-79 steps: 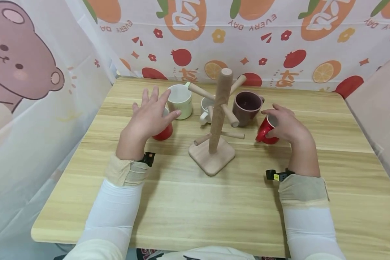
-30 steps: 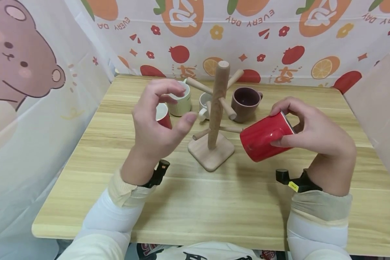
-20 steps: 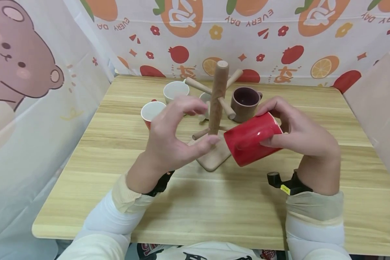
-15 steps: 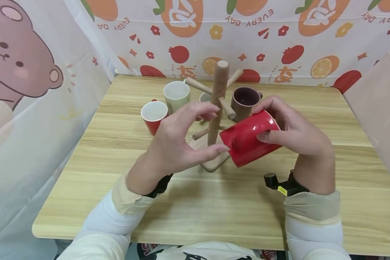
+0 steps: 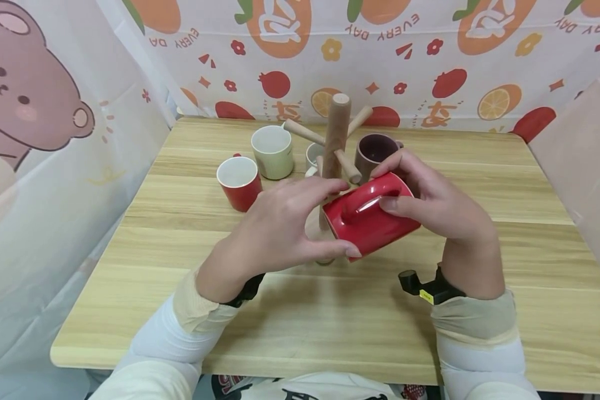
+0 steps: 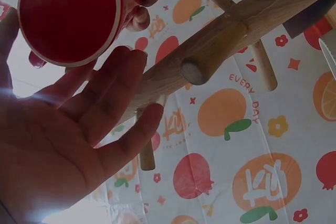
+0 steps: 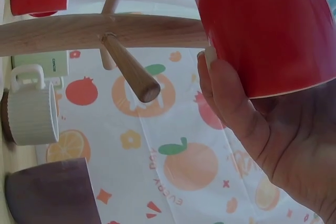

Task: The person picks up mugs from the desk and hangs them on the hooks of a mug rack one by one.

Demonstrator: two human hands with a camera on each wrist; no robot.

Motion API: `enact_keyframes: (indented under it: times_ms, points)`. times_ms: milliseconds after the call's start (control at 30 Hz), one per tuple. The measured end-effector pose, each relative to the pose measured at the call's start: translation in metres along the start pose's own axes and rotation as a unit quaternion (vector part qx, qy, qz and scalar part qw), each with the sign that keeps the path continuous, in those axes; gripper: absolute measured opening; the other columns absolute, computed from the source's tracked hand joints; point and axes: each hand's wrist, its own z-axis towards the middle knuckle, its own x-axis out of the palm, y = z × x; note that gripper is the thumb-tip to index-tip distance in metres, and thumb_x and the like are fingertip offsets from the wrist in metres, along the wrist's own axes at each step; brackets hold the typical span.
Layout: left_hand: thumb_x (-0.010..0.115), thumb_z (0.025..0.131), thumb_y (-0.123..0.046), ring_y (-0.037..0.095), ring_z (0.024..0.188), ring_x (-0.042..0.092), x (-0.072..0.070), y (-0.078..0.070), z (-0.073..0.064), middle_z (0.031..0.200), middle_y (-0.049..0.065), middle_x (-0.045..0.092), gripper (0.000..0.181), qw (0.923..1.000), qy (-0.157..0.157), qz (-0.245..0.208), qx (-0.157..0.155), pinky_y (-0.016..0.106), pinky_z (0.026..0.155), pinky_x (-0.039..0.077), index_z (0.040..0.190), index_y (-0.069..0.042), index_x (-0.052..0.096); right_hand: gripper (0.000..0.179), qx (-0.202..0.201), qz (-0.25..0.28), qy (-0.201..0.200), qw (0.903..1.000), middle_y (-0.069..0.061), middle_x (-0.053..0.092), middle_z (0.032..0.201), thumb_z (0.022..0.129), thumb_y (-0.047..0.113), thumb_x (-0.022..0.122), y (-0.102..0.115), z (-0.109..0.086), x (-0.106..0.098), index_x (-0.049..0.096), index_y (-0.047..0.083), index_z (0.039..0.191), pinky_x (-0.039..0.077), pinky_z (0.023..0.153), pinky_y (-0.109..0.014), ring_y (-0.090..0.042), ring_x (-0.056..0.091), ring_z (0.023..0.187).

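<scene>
The right hand (image 5: 442,205) grips a tilted red mug (image 5: 375,226) (very glossy), left hand (image 5: 280,226) spread at its base (image 6: 68,17).

Holds left hand (image 5: 277,225) left of right hand (image 5: 442,208) with thumb (image 5: 330,249) apart from fingers (image 5: 310,193); grips with right, wrist (image 5: 472,253) bent.

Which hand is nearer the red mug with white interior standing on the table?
Left. The left hand is just right of the standing red mug, toward the person; the right hand is farther right, gripping the tilted red mug.
</scene>
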Motion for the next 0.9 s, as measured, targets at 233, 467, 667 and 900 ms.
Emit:
enact_keyframes:
  times_ms: [233, 467, 667, 900]
  points:
    - [0.081, 0.068, -0.063, 0.013, 0.116, 0.061, -0.001, 0.0, 0.0, 0.131, 0.003, 0.063, 0.095, 0.9971, 0.054, 0.006, -0.053, 0.05, 0.111, 0.038, 0.138, -0.005, 0.052, 0.031, -0.011, -0.006, -0.025, 0.9996, -0.014, 0.059, 0.11, 0.088, -0.002, 0.055, -0.002, 0.005, 0.003, 0.049, 0.005, 0.117, 0.061, 0.07, -0.038, -0.032, 0.063, 0.097]
    - [0.081, 0.071, -0.059, 0.012, 0.105, 0.061, 0.001, 0.002, 0.002, 0.12, 0.002, 0.066, 0.087, 0.9971, 0.05, -0.013, -0.055, 0.041, 0.105, 0.043, 0.134, -0.004, 0.055, 0.024, -0.016, -0.01, -0.036, 0.9992, -0.014, 0.059, 0.109, 0.09, 0.001, 0.054, -0.005, 0.009, 0.007, 0.05, 0.005, 0.114, 0.06, 0.069, -0.036, -0.032, 0.064, 0.092]
    - [0.08, 0.076, -0.05, 0.012, 0.095, 0.056, 0.001, 0.005, 0.001, 0.108, -0.001, 0.067, 0.071, 0.9949, 0.046, -0.044, -0.078, 0.028, 0.081, 0.051, 0.129, -0.008, 0.06, 0.021, -0.002, -0.02, -0.041, 0.999, -0.013, 0.059, 0.107, 0.092, 0.003, 0.054, -0.009, 0.013, 0.008, 0.049, 0.003, 0.113, 0.06, 0.069, -0.035, -0.032, 0.063, 0.089]
    - [0.08, 0.079, -0.044, 0.012, 0.098, 0.058, -0.001, 0.01, 0.002, 0.11, 0.002, 0.065, 0.062, 0.992, 0.054, -0.057, -0.098, 0.031, 0.077, 0.058, 0.126, -0.008, 0.061, 0.022, 0.016, -0.03, -0.049, 0.9982, -0.01, 0.061, 0.105, 0.092, 0.008, 0.057, -0.012, 0.017, 0.01, 0.05, 0.005, 0.113, 0.06, 0.071, -0.035, -0.031, 0.064, 0.088]
